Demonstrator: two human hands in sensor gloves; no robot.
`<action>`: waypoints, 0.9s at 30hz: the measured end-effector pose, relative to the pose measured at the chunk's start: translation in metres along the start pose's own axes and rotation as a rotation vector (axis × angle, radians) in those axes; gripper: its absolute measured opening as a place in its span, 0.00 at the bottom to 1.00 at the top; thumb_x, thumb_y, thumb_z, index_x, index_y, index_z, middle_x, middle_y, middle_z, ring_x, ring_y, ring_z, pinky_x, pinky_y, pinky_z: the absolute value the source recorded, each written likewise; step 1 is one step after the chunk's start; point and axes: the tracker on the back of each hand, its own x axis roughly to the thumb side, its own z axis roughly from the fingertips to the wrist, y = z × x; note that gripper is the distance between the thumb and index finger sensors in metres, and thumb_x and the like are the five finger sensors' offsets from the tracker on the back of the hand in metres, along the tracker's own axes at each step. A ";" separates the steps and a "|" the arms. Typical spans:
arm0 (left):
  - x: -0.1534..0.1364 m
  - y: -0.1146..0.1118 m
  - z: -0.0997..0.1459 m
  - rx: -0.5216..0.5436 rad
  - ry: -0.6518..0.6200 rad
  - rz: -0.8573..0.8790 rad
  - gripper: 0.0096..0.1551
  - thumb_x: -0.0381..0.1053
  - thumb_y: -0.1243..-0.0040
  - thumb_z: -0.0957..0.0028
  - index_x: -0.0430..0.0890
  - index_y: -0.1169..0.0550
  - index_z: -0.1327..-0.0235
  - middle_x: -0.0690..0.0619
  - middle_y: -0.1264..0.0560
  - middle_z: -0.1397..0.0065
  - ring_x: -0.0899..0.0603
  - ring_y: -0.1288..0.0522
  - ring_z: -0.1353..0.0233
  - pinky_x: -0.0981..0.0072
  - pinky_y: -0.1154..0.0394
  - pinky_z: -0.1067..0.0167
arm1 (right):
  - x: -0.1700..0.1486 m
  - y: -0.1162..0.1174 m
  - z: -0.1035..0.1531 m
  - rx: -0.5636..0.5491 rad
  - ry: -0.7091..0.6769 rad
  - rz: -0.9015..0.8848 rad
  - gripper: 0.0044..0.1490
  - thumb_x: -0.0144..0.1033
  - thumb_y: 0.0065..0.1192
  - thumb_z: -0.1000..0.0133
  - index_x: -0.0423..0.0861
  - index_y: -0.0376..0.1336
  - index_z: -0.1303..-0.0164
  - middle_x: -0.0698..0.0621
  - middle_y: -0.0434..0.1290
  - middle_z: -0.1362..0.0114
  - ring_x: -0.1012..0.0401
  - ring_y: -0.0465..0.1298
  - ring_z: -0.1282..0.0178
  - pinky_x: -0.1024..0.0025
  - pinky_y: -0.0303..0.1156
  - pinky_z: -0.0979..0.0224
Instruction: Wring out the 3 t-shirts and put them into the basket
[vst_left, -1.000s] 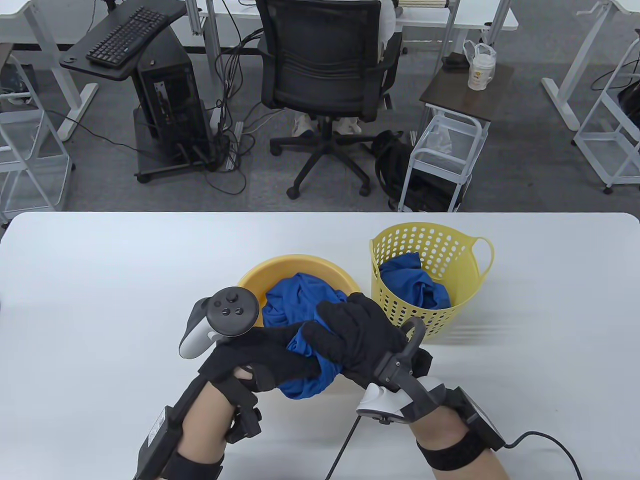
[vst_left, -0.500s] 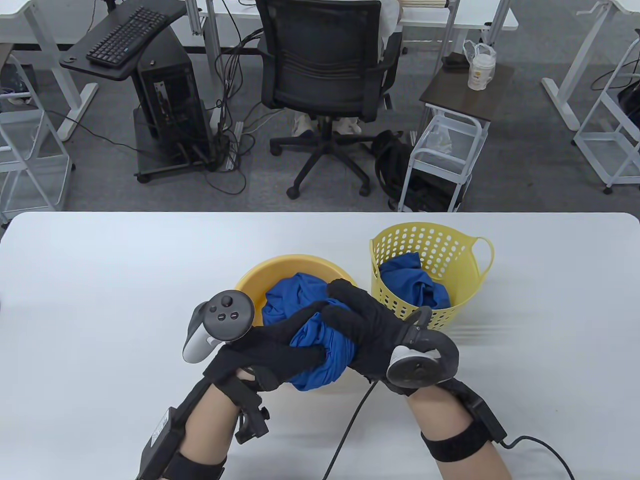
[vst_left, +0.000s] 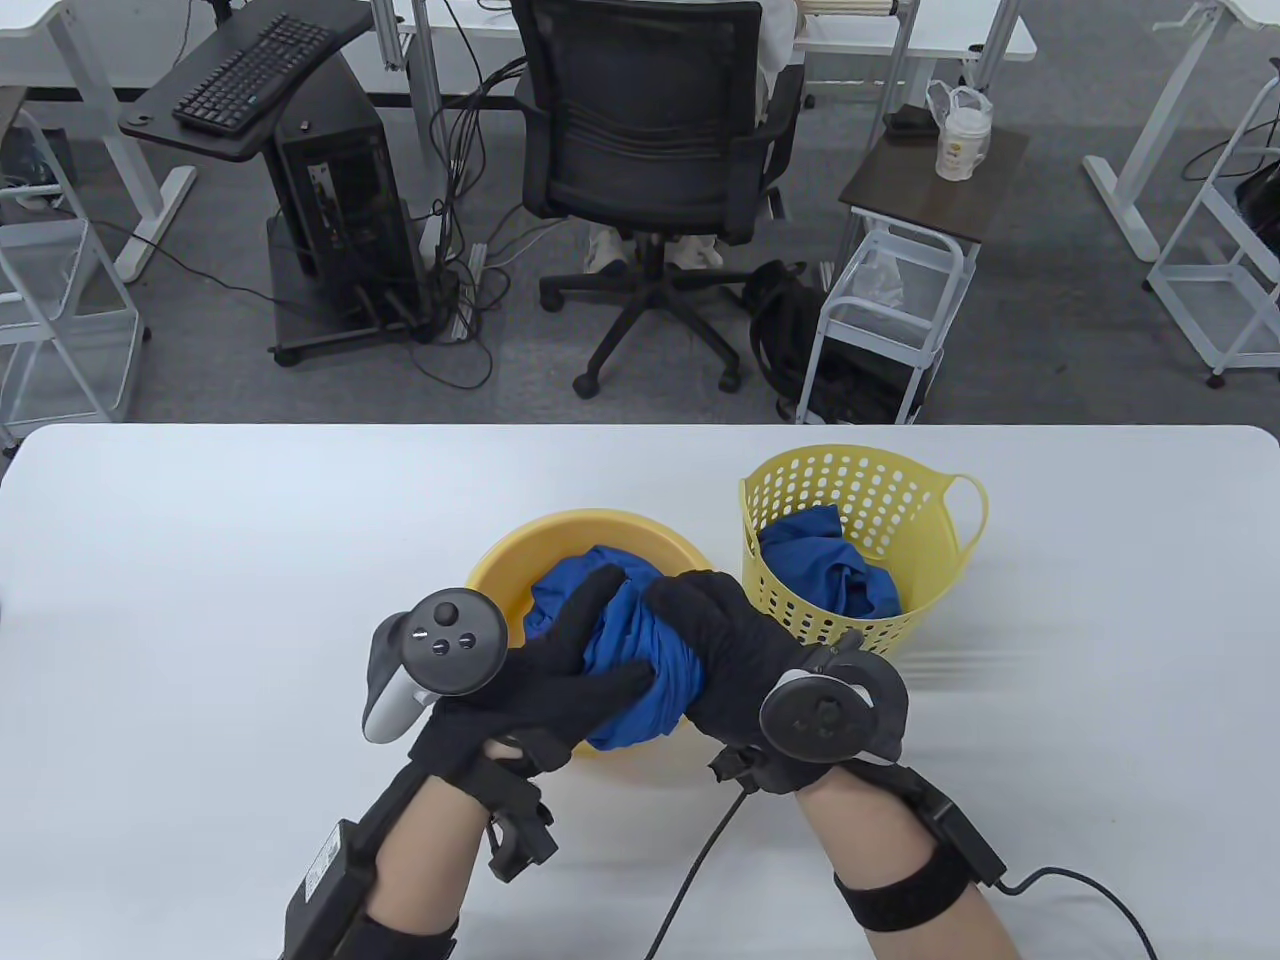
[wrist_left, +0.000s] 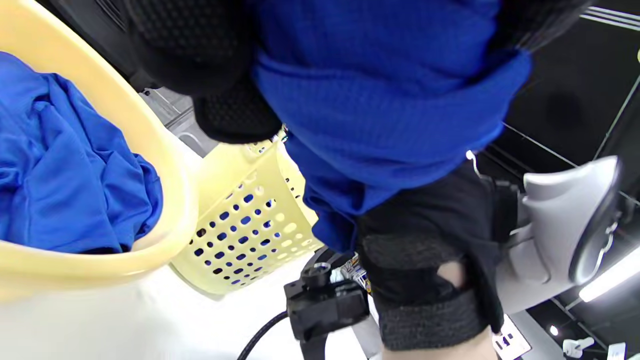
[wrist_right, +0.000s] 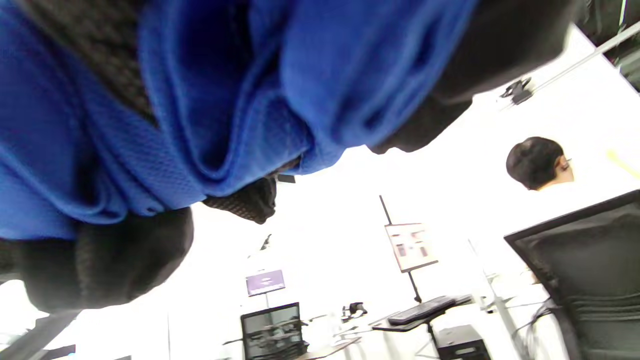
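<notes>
A bunched blue t-shirt (vst_left: 640, 680) is held over the near rim of the yellow basin (vst_left: 500, 570). My left hand (vst_left: 560, 675) grips it from the left with fingers curled round the cloth, and my right hand (vst_left: 715, 640) grips it from the right. The wrist views show the same blue t-shirt (wrist_left: 390, 95) (wrist_right: 210, 115) wrapped by black gloved fingers. More blue cloth (vst_left: 580, 590) lies in the basin. The yellow perforated basket (vst_left: 900, 490) stands to the right and holds another blue t-shirt (vst_left: 830, 570).
The white table (vst_left: 200, 600) stretches wide to the left and right of the basin. A cable (vst_left: 700, 860) trails from my right wrist across the near edge. Beyond the table stand an office chair (vst_left: 650, 150) and a small cart (vst_left: 900, 280).
Both hands have turned on the shirt: the right wrist rolled so its tracker now faces up, and the left fingers slid further over the cloth. The bundle shifted slightly toward the basin.
</notes>
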 end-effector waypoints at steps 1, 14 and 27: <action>0.003 -0.004 0.000 0.014 -0.018 -0.008 0.62 0.83 0.40 0.45 0.58 0.56 0.12 0.36 0.38 0.16 0.35 0.20 0.39 0.49 0.19 0.50 | 0.002 -0.003 0.000 -0.016 0.017 0.032 0.60 0.30 0.90 0.51 0.53 0.48 0.19 0.29 0.68 0.33 0.45 0.82 0.66 0.65 0.82 0.73; 0.004 -0.031 -0.014 0.187 0.041 -0.489 0.73 0.66 0.16 0.55 0.58 0.57 0.17 0.42 0.35 0.16 0.37 0.18 0.37 0.48 0.18 0.48 | -0.004 0.013 -0.001 0.070 0.102 0.188 0.61 0.28 0.89 0.51 0.51 0.47 0.19 0.29 0.68 0.35 0.44 0.82 0.62 0.62 0.84 0.69; 0.004 -0.031 -0.015 0.222 -0.004 -0.553 0.73 0.64 0.16 0.55 0.57 0.57 0.18 0.43 0.35 0.16 0.38 0.18 0.37 0.48 0.19 0.48 | -0.024 0.013 -0.002 0.073 0.084 -0.050 0.59 0.23 0.86 0.51 0.54 0.48 0.20 0.29 0.67 0.34 0.44 0.83 0.65 0.64 0.83 0.73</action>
